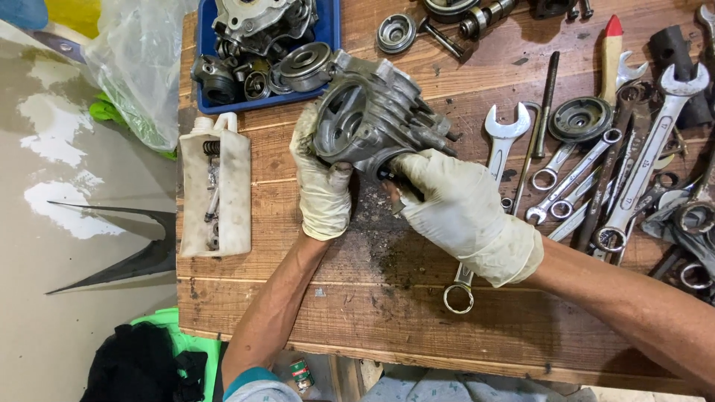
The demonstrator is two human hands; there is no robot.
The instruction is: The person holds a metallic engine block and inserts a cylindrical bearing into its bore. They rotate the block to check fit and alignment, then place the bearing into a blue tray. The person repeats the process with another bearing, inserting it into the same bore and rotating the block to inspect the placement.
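Note:
A grey cast-metal engine part [372, 112] with a round bore and cooling fins is tilted just above a wooden workbench [357, 313]. My left hand [322, 186], in a dirty pale glove, grips its left rim with the thumb on the lower edge. My right hand [454, 208], also gloved, holds the part's underside at the lower right, fingers curled around a dark piece there that is mostly hidden. Dark grit lies on the wood under the part.
A blue tray [332, 30] of engine pieces stands at the back. A cut white plastic jug [216, 186] holding springs and small parts lies at left. Several spanners [633, 171], a long bolt and round metal parts cover the right side. A spanner [458, 294] lies under my right wrist.

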